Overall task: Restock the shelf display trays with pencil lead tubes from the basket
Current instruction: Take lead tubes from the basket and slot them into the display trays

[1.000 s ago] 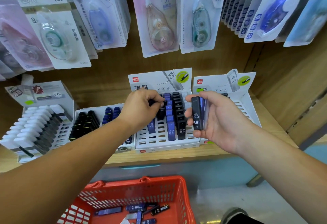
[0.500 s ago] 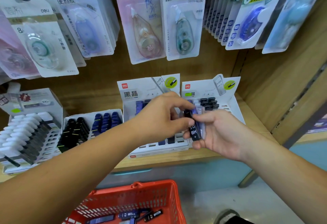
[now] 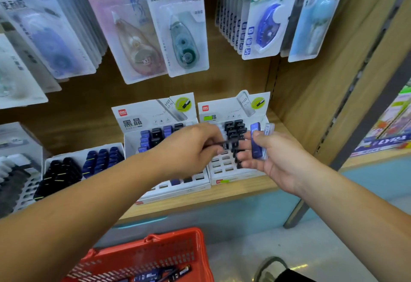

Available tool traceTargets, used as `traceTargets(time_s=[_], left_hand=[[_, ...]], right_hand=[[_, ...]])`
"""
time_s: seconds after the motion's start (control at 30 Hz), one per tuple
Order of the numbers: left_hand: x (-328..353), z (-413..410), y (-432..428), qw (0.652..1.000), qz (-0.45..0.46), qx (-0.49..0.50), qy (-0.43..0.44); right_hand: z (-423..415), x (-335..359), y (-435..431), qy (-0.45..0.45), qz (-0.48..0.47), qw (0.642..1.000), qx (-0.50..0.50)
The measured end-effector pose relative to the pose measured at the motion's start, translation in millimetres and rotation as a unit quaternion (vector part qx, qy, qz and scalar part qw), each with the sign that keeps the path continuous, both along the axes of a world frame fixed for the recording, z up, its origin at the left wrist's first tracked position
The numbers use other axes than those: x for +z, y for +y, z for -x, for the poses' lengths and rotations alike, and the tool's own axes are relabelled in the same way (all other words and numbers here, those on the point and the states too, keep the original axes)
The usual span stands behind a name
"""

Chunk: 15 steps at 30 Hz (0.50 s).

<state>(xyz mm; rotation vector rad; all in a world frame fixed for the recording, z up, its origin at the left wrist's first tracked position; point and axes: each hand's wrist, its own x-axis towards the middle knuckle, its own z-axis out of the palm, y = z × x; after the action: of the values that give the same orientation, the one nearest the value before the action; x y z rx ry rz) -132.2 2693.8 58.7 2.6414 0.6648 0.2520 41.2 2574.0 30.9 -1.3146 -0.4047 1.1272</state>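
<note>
Left hand: we pinch what looks like a black lead tube.
Right hand: we grip blue tubes before the tray.

Black tube in left hand, blue tube in right hand

Left hand pulls black tube from right hand
At the middle tray a second ago, the left hand has crossed over and pinched the tube free; a blue tube now fronts the right hand's bundle.
</note>
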Motion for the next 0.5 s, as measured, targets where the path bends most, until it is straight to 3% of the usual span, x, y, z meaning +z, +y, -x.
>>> traceTargets(time_s=[0.17, 0.27, 0.43, 0.5], left_hand=[[13, -34, 20, 0.975, 0.104, 0.108, -0.161], [7, -56, 21, 0.975, 0.145, 0.083, -0.144], [-13, -85, 22, 0.974, 0.128, 0.066, -0.173], [-21, -94, 23, 0.982, 0.091, 0.078, -0.144]], right_hand=[[-14, -13, -7, -0.068, 0.044, 0.997, -0.007], [-23, -27, -6, -0.117, 0.062, 0.991, -0.007], [-41, -48, -5, -0.167, 0.099, 0.981, -0.018], [-44, -51, -6, -0.173, 0.097, 0.980, -0.014]])
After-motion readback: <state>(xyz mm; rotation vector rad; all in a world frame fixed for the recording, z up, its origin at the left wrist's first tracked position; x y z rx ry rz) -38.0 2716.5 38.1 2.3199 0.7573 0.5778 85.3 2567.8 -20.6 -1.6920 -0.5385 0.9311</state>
